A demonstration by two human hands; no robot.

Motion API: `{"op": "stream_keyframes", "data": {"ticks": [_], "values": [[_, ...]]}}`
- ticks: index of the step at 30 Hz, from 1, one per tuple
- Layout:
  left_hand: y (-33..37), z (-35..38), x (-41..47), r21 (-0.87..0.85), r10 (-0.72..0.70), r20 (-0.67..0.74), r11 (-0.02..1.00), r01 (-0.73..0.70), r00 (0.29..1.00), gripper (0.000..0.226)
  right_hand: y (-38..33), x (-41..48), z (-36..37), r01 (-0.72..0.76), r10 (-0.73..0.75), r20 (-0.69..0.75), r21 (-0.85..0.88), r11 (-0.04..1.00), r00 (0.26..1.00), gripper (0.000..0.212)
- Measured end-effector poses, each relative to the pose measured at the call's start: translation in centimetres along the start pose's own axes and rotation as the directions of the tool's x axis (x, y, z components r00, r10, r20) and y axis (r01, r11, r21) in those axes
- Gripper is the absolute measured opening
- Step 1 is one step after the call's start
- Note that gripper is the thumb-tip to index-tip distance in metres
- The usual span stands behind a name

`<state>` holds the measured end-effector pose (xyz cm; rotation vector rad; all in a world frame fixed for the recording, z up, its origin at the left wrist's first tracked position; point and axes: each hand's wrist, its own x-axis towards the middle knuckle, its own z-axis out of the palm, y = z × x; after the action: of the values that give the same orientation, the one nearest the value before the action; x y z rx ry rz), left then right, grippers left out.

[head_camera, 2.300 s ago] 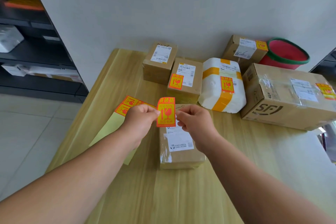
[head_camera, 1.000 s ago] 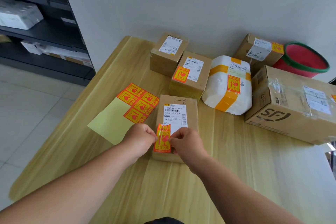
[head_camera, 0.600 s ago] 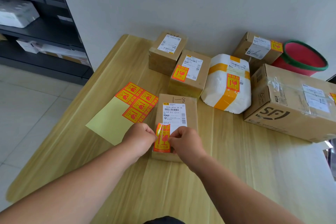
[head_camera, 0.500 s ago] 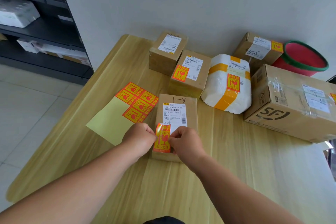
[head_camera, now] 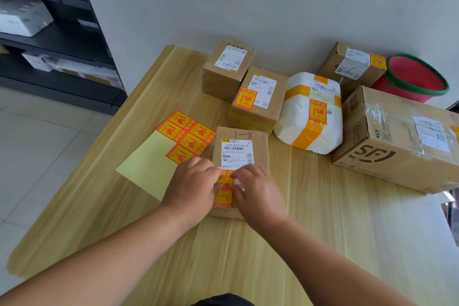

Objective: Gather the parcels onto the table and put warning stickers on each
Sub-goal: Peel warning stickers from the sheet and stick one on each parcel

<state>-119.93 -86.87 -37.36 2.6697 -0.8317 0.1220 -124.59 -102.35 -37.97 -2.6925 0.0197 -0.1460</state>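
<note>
Pinching sticker (head_camera: 223, 194) by its upper corners with left hand (head_camera: 191, 186) and right hand (head_camera: 258, 191), flat against box (head_camera: 260, 136) below label (head_camera: 237, 154), likely to avoid creases

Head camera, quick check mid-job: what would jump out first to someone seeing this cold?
Front and centre, the left hand and right hand hold an orange warning sticker down on the small brown parcel marked 1-8. Just left of it lies a yellow sheet with more orange stickers. Behind, the white foam parcel with yellow tape and the red bucket at far right stand out.
</note>
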Motion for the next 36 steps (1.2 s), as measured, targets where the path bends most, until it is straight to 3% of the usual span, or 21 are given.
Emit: {"op": "stream_keyframes", "data": {"ticks": [2,5,10,13,16,19,21,26,36], "values": [[-0.4,0.6,-0.2,0.093,0.080,0.037,0.992,-0.083,0.996,0.031,0.3,-0.3,0.5,0.095,-0.099,-0.027,-0.129,0.987,0.995,0.034],[-1.2,1.4,-0.8,0.202,0.062,0.174,0.975,-0.097,0.983,0.051,0.9,-0.7,1.2,0.126,-0.113,0.061,-0.304,0.944,0.992,0.052],[-1.8,1.6,-1.0,0.263,0.032,0.339,0.956,-0.127,0.940,0.063,1.6,-1.0,1.6,0.145,-0.109,0.123,-0.345,0.927,0.986,0.059],[-1.8,1.5,-1.4,0.251,0.015,0.358,0.962,-0.111,0.934,0.069,1.7,-1.2,1.5,0.144,-0.095,0.154,-0.354,0.924,0.984,0.061],[-1.9,1.3,-1.6,0.240,-0.009,0.403,0.966,-0.096,0.915,0.096,2.1,-1.5,1.6,0.138,-0.069,0.186,-0.388,0.911,0.980,0.065],[-2.0,1.6,-1.7,0.225,-0.031,0.438,0.971,-0.077,0.899,0.107,2.3,-1.6,1.6,0.148,-0.056,0.243,-0.380,0.913,0.968,0.069],[-2.0,1.6,-1.6,0.239,-0.014,0.404,0.967,-0.091,0.915,0.101,2.1,-1.3,1.4,0.145,-0.054,0.258,-0.349,0.926,0.965,0.071],[-1.5,2.2,-1.9,0.281,0.070,0.340,0.944,-0.172,0.938,0.062,1.7,-1.7,1.7,0.213,-0.143,0.210,-0.367,0.906,0.967,0.058],[-1.2,2.2,-2.7,0.281,0.026,0.345,0.951,-0.130,0.938,0.063,3.0,-2.5,1.6,0.264,-0.178,0.258,-0.354,0.897,0.950,0.055]]}}
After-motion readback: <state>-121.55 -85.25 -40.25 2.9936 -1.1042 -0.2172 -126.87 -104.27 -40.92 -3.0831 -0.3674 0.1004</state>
